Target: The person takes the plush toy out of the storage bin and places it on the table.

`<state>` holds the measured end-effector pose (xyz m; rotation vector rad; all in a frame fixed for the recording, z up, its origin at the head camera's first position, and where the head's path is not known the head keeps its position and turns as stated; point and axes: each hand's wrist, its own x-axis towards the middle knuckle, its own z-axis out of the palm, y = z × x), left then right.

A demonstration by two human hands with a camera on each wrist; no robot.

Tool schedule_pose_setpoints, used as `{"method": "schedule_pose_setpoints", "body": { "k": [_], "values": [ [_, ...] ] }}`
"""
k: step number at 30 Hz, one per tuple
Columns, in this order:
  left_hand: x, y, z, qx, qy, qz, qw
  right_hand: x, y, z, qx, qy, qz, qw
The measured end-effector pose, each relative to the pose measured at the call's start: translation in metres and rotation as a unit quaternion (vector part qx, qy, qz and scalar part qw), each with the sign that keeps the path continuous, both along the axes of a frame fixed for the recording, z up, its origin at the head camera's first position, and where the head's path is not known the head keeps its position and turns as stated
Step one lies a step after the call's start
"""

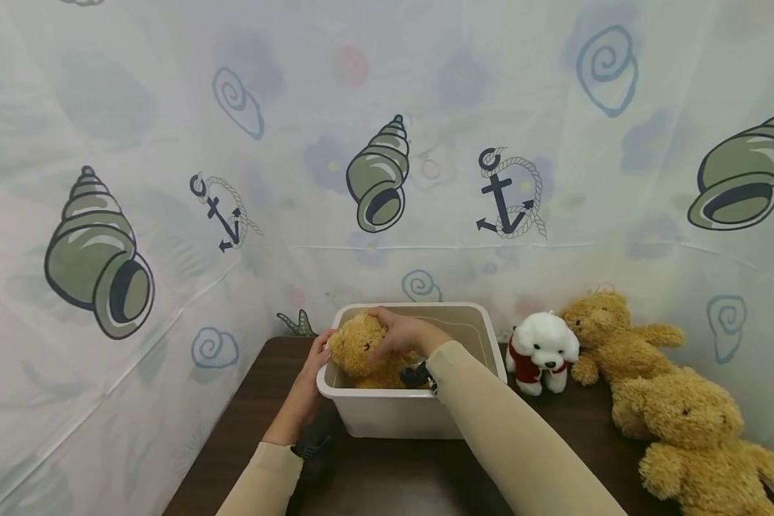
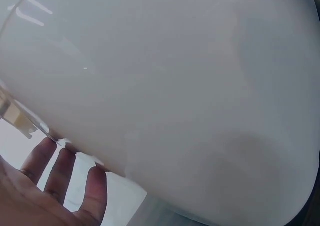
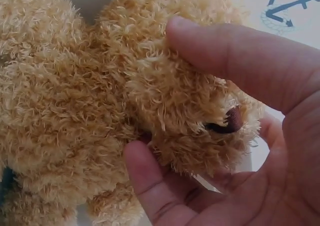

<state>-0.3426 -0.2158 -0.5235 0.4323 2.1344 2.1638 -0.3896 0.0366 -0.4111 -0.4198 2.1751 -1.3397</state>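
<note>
A white plastic bin [image 1: 393,419] stands on the dark table, and a curly golden teddy bear [image 1: 357,342] is inside it at the left end. My left hand [image 1: 308,387] holds the bin's left rim; in the left wrist view its fingertips touch the rim's edge beside the smooth outer wall [image 2: 165,86]. My right hand [image 1: 403,335] reaches into the bin and grips the bear's head. Up close in the right wrist view, thumb and fingers lie around the bear's muzzle with its brown nose [image 3: 234,120]. The bear's lower body is partly hidden by the bin's front wall.
Right of the bin sits a white plush dog [image 1: 545,347] in a red garment. Two more golden teddy bears lie along the table's right side, one farther back [image 1: 619,344] and one nearer [image 1: 703,430]. A patterned curtain [image 1: 426,86] hangs behind the dark table [image 1: 251,401].
</note>
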Motion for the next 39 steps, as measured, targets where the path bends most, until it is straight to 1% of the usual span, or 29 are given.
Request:
{"method": "schedule_pose_setpoints", "body": {
  "k": [4, 6, 13, 16, 18, 22, 31, 36, 39],
  "values": [
    [-0.0018, 0.0012, 0.0007, 0.003, -0.001, -0.002, 1.0, 0.0003, 0.0, -0.0015, 0.004, 0.018, -0.003, 0.9998],
    [-0.0011, 0.0014, 0.0015, -0.001, 0.0, 0.0, 1.0, -0.0001, -0.0003, -0.0029, 0.001, 0.029, 0.001, 0.9996],
    [0.0004, 0.0014, 0.0024, -0.007, 0.001, -0.002, 1.0, -0.0028, -0.002, -0.0084, 0.017, 0.077, 0.009, 0.9969],
    [0.0003, 0.0009, 0.0022, -0.002, 0.002, -0.003, 1.0, -0.0044, -0.0019, -0.0092, 0.012, 0.066, 0.011, 0.9977],
    [0.0003, 0.0005, 0.0021, 0.001, 0.001, -0.002, 1.0, -0.0047, -0.0014, -0.0084, 0.012, 0.051, 0.015, 0.9985],
    [0.0003, 0.0002, 0.0017, -0.004, -0.001, -0.002, 1.0, -0.0037, 0.0004, -0.0065, 0.015, 0.03, 0.021, 0.9992],
    [-0.0012, 0.0004, 0.002, -0.016, -0.017, 0.009, 0.9997, -0.0017, 0.0014, -0.0076, 0.005, 0.036, 0.049, 0.9982],
    [-0.0023, -0.0001, 0.001, -0.007, -0.017, 0.005, 0.9998, -0.0013, 0.0011, -0.0089, -0.007, 0.03, 0.042, 0.9986],
    [-0.0024, -0.0005, 0.0, -0.009, -0.015, 0.005, 0.9998, -0.0013, 0.0004, -0.0092, -0.011, 0.027, 0.04, 0.9988]
  ]
}}
